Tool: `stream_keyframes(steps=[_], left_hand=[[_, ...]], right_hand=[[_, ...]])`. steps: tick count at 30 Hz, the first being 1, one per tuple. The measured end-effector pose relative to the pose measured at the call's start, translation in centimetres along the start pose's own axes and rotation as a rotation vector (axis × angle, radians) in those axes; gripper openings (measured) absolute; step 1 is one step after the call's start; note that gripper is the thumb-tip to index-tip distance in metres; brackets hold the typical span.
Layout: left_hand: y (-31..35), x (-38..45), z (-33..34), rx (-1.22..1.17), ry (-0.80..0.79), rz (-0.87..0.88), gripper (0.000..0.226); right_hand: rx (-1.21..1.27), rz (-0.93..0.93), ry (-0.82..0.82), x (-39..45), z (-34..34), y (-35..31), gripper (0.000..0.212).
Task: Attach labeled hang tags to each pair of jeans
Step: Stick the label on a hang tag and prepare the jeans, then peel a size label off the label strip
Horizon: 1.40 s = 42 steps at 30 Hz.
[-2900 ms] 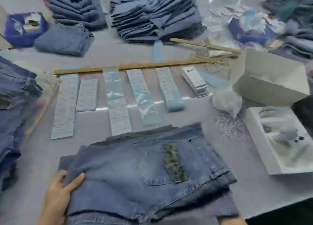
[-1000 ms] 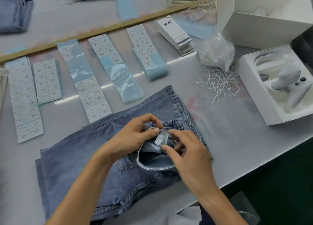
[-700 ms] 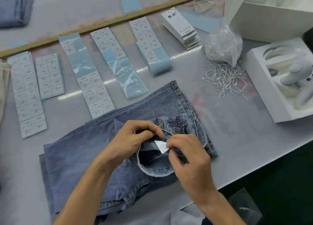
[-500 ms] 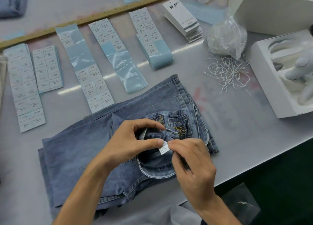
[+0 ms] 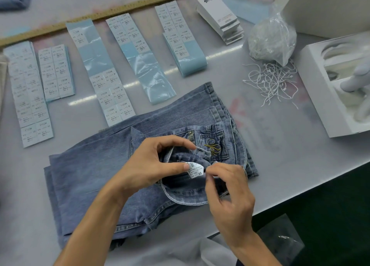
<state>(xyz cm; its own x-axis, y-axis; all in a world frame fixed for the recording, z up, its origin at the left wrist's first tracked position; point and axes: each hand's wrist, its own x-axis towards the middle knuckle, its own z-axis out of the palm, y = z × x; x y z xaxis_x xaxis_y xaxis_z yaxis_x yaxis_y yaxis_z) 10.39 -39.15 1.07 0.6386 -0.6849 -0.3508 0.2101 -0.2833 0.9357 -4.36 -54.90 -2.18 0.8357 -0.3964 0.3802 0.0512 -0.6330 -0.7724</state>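
We see faded blue denim jeans (image 5: 96, 171) on a smooth, faintly glossy grey table (image 5: 280, 145); glossy blue-backed paper labels (image 5: 112, 69) upper left, a crinkled clear plastic bag (image 5: 272, 39), a rough wooden ruler (image 5: 112, 11).

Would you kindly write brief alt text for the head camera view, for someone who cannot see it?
Two bare hands, left hand and right hand, pinch a small white care label marked XS at the waistband of folded blue denim jeans on a grey table. Behind lie pale blue sticker strips, stacked white hang tags and loose white strings.
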Motion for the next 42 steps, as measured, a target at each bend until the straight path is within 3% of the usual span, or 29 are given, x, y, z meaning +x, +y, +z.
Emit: stream_keyframes(steps=[3,7,10,12,14,16,18,20,22,24,27,30,32,33,34,35,36,37,38,39,40,41,42], left_hand=[[-0.1,0.0,-0.1,0.011,-0.001,-0.004,0.034],[0.5,0.2,0.4,0.053,0.019,0.001,0.026],[2.0,0.4,0.8,0.194,0.111,0.09,0.037],[2.8,0.6,0.7,0.428,0.405,0.26,0.042],[2.7,0.4,0.5,0.519,0.798,0.516,0.033],[0.8,0.0,1.1,0.551,1.011,0.641,0.022],[-2.5,-0.6,3.0,0.707,0.919,0.565,0.023],[-6.3,-0.6,5.4,0.989,0.66,0.424,0.036],[-8.9,-0.3,6.7,1.129,0.505,0.312,0.042],[-9.7,-0.2,6.4,1.079,0.498,0.26,0.042],[-9.9,-0.3,5.2,1.102,0.443,0.235,0.043],[-10.1,-0.4,5.2,1.079,0.3,0.169,0.041],[-9.3,-1.1,4.9,0.976,0.166,0.126,0.037],[-8.5,-1.6,4.3,0.896,0.183,0.143,0.041],[-8.3,-1.8,3.3,1.008,0.202,0.162,0.074],[-8.4,-1.1,1.9,1.24,0.251,0.207,0.122],[-8.1,-0.4,0.4,1.379,0.321,0.218,0.149],[-7.5,0.3,-0.9,1.284,0.419,0.221,0.147],[-6.8,1.1,-2.1,1.013,0.486,0.208,0.12],[-6.1,2.5,-3.1,0.825,0.538,0.212,0.076],[-6.8,3.8,-4.2,0.739,0.657,0.257,0.042],[-6.7,4.6,-6.0,0.681,0.796,0.237,0.029],[-6.4,5.2,-8.3,0.696,0.887,0.181,0.029]], right_hand=[[0.059,0.098,-0.035,0.0,-0.2,0.0,0.016],[-0.081,0.034,-0.23,1.1,-0.4,0.0,0.04],[-0.048,0.085,-0.175,2.9,-0.5,-0.2,0.014],[0.052,0.307,-0.113,4.7,-0.7,-0.1,0.022],[0.085,0.55,-0.087,6.4,-1.3,0.6,0.025],[0.025,0.595,-0.087,7.7,-2.4,1.1,0.022],[-0.179,0.29,-0.013,8.9,-3.5,0.4,0.025],[-0.242,-0.064,0.063,8.9,-3.7,-0.2,0.03],[-0.191,-0.228,-0.045,9.0,-2.1,-0.6,0.033],[-0.253,-0.282,-0.319,8.6,0.0,0.4,0.04],[-0.447,-0.181,-0.703,8.3,2.1,3.5,0.058],[-0.477,-0.175,-0.814,9.8,2.1,4.8,0.06],[-0.452,-0.298,-0.805,11.0,3.1,3.8,0.049],[-0.424,-0.301,-0.772,11.5,3.6,3.1,0.043],[-0.347,-0.206,-0.739,12.2,4.1,2.6,0.041],[-0.261,-0.097,-0.722,12.3,4.7,2.9,0.036],[-0.217,-0.04,-0.789,12.8,5.5,3.4,0.029],[-0.255,-0.024,-0.9,13.8,6.7,3.5,0.026],[-0.309,-0.001,-0.89,14.9,8.1,3.4,0.027],[-0.293,-0.061,-0.778,16.3,9.8,3.2,0.035],[-0.208,-0.056,-0.69,17.7,11.0,2.7,0.044],[-0.1,-0.062,-0.669,18.8,12.5,1.8,0.04],[-0.06,-0.111,-0.656,19.7,14.4,1.0,0.032]])
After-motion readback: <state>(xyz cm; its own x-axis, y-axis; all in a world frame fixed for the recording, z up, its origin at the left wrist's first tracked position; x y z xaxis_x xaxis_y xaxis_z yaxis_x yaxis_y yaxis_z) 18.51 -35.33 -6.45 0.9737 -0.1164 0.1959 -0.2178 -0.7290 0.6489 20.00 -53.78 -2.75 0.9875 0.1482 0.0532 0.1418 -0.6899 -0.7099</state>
